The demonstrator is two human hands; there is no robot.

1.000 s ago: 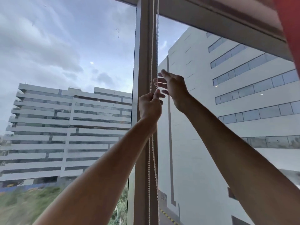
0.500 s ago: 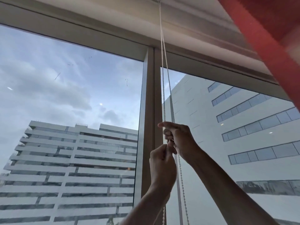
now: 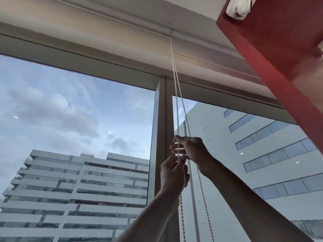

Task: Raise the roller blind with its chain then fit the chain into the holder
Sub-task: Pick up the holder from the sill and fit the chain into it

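The white bead chain [image 3: 176,105] hangs as two strands from the cream blind housing [image 3: 192,48] at the ceiling, in front of the window mullion [image 3: 163,119]. My left hand [image 3: 173,175] pinches the left strand between thumb and fingers, just below my right hand. My right hand [image 3: 191,149] is held up with its fingers spread; the left strand crosses its fingertips and the right strand runs behind its palm. The blind fabric is rolled up out of the glass area. No chain holder is in view.
A red beam [image 3: 279,58] slants across the upper right, with a white fitting [image 3: 239,6] on it. Large window panes [image 3: 78,128] show sky and office buildings outside. Both forearms reach up from the bottom of the frame.
My view has tilted up toward the ceiling. My right hand has spread its fingers off the chain it was gripping. My left hand keeps its pinch on the left strand.
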